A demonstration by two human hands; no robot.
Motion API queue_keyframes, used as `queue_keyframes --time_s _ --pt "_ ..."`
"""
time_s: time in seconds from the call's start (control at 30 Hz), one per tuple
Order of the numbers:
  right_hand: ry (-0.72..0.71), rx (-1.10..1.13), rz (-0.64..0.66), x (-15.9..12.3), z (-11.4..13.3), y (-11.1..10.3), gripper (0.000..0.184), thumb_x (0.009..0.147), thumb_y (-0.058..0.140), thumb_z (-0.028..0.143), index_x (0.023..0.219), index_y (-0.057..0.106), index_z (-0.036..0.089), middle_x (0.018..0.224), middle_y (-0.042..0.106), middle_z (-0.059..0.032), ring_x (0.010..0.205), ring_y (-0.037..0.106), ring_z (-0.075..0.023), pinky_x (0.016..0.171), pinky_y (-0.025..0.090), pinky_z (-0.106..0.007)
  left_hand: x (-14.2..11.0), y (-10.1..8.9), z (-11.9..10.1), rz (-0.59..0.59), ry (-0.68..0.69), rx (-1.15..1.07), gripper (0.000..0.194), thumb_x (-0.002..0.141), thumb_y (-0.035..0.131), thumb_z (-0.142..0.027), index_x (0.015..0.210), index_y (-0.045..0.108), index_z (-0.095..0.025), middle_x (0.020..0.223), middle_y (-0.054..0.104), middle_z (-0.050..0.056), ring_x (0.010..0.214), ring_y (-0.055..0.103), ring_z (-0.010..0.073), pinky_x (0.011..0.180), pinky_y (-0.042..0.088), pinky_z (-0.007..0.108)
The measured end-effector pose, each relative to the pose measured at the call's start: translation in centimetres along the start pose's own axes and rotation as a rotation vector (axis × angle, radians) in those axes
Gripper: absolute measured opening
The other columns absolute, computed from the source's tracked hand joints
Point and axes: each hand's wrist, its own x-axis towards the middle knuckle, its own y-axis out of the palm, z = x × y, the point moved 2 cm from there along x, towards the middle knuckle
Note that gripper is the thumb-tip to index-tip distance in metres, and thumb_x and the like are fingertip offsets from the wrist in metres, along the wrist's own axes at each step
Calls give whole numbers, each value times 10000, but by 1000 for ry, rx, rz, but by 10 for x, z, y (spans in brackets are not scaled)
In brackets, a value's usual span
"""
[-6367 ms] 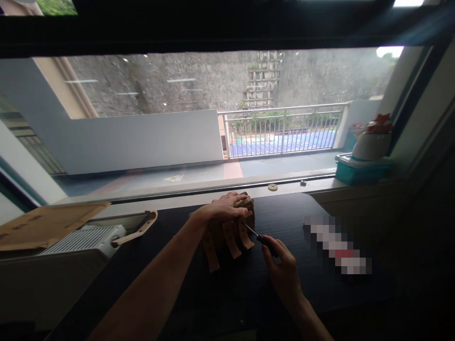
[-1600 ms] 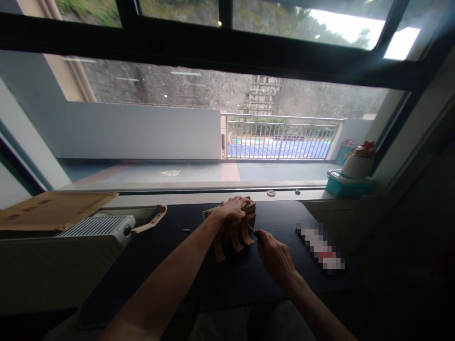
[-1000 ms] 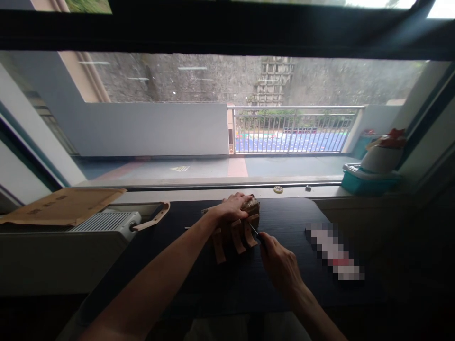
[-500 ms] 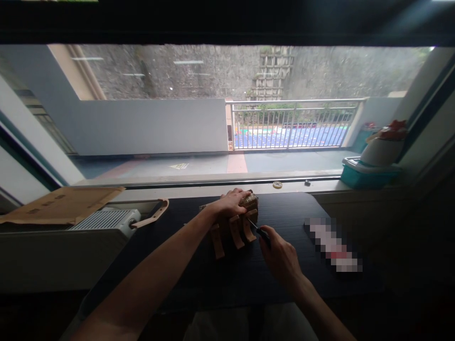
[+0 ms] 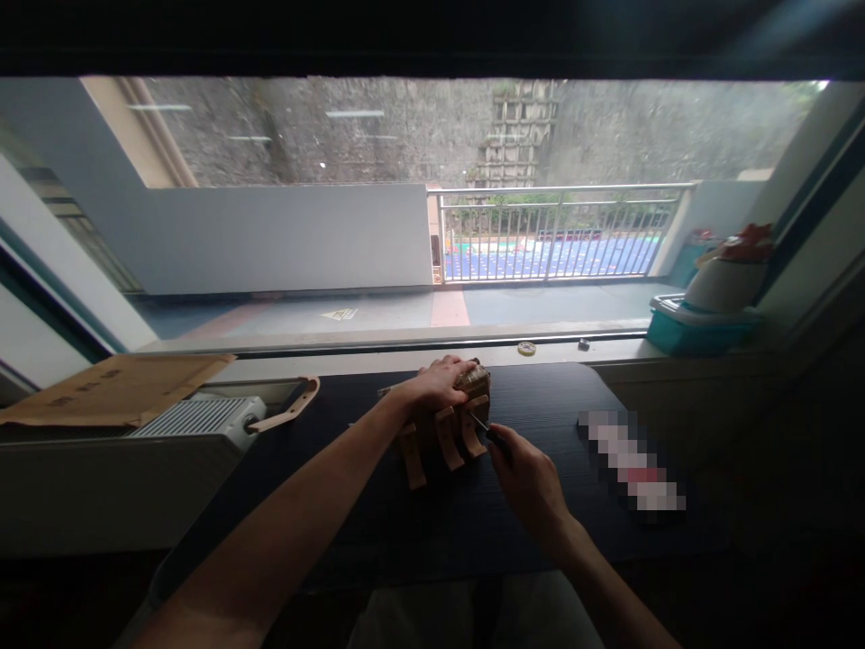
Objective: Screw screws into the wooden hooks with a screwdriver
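Note:
A brown object (image 5: 477, 379) with a shiny, ridged end lies on the dark table (image 5: 541, 397), mostly covered by my left hand (image 5: 439, 383), which grips it from above. Three curved wooden pieces (image 5: 450, 440) with small holes stick out along its near side. My right hand (image 5: 531, 473) is closed round the dark handle of a screwdriver (image 5: 481, 421). Its thin metal shaft points up and left, with the tip at the rightmost wooden piece (image 5: 477, 437). Whether the tip sits in a hole or a screw, I cannot tell.
Left of the table stands a white radiator (image 5: 203, 416) with a brown paper envelope (image 5: 108, 389) on it. Another curved wooden strip (image 5: 297, 407) lies at the table's left edge. A blurred-out item (image 5: 632, 464) lies right. The sill holds a tape roll (image 5: 526, 349) and teal box (image 5: 699, 329).
My right hand has shifted slightly left and up with the screwdriver, its tip still at the rightmost wooden piece. My left hand keeps its hold. The whole view has tipped a little.

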Motion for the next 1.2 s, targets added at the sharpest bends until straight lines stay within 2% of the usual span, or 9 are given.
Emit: queue_keyframes --time_s 0.07,0.2,0.3,0.43,0.6,0.67,0.8,0.93,1.2 --pt "-9 -47 12 1 1 -3 294 896 435 242 1163 551 201 1022 679 -38 852 649 -164 671 434 -245 1 1 1 -2 2 3 669 757 521 -346 1375 271 -298 1429 289 63 1291 316 262 1045 295 425" --pt "-163 -310 37 4 5 -7 314 905 407 203 1182 556 208 874 665 -33 711 630 -159 541 364 -251 2 3 3 -7 7 7 668 761 514 -348 1379 264 -298 1429 293 62 1292 315 260 1046 295 425" --pt "-228 -413 50 5 6 -7 345 904 386 159 1200 555 216 795 639 -21 649 606 -149 505 319 -253 1 2 3 -10 7 9 674 763 510 -346 1385 255 -299 1432 287 58 1300 303 256 1055 283 428" --pt "-136 -282 47 4 3 -2 314 914 390 213 1169 572 233 839 663 -20 661 621 -142 531 343 -240 0 1 0 0 -2 9 685 757 517 -357 1388 263 -275 1438 282 74 1300 307 265 1047 298 431" --pt "28 11 41 4 -2 1 301 894 434 266 1165 561 232 1006 688 -23 869 647 -166 685 413 -232 0 0 -2 4 -7 12 687 754 521 -366 1387 271 -272 1436 290 69 1294 323 261 1043 310 416" --pt "37 -15 51 5 -2 0 309 885 444 269 1170 555 231 994 693 -21 855 651 -180 677 414 -249 0 0 -2 2 -8 16 683 754 522 -366 1385 275 -275 1432 296 65 1291 329 258 1042 311 414" --pt "-71 -205 59 8 3 -5 355 879 432 217 1224 512 228 994 681 -30 769 648 -179 590 375 -260 1 1 0 -7 -8 28 669 756 524 -359 1376 279 -304 1432 300 51 1296 321 253 1042 310 418" --pt "-140 -344 81 10 8 -7 308 893 393 179 1139 572 226 874 674 -26 725 635 -160 541 330 -253 3 3 2 -15 -4 36 678 754 524 -352 1382 277 -292 1437 291 61 1310 295 254 1053 291 423" --pt "22 -58 54 7 1 0 295 882 424 284 1133 571 233 990 692 -26 845 649 -183 671 398 -251 1 0 0 0 2 34 685 758 516 -350 1391 266 -268 1443 289 67 1317 289 253 1060 282 414"
